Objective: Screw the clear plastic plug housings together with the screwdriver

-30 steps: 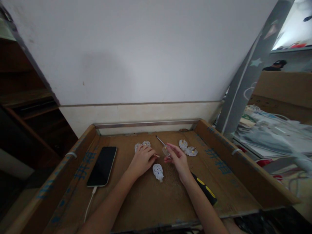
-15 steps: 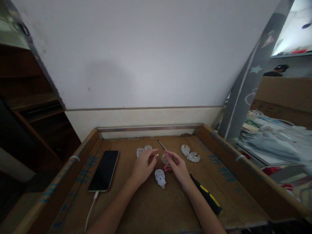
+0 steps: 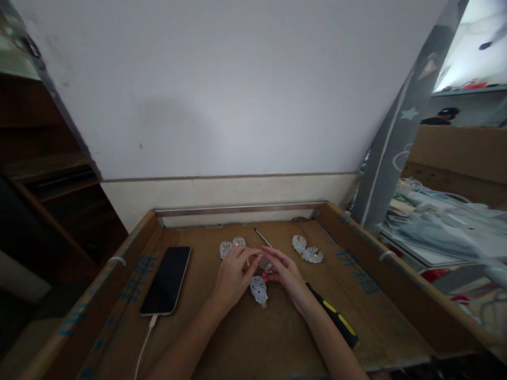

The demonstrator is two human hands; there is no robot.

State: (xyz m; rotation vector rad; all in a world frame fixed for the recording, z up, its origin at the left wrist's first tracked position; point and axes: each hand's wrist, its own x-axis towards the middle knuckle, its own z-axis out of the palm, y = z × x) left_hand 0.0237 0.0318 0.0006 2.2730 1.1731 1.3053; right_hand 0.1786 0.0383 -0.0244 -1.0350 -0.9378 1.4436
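Observation:
Near the middle of the cardboard tray, my right hand (image 3: 283,268) has its fingers closed on a clear plastic piece (image 3: 268,266). My left hand (image 3: 236,269) meets it from the left, thumb and fingers pinched round a small brass-coloured part (image 3: 248,262). Just below the fingers lies a white plug housing (image 3: 259,290) with holes in its face. Two clear plug pieces with metal parts (image 3: 226,248) sit behind my left hand. Another pair of clear pieces (image 3: 312,254) rests to the right.
A black phone (image 3: 166,281) with a white cable lies at the left. The yellow-and-black handle (image 3: 336,319) is right of my right forearm; a thin metal shaft (image 3: 263,237) lies behind my hands. Cardboard walls (image 3: 380,258) border the tray. A person (image 3: 441,117) is far right.
My left hand has moved right, and its fingertips now meet those of my right hand at the clear piece. The view has shifted slightly.

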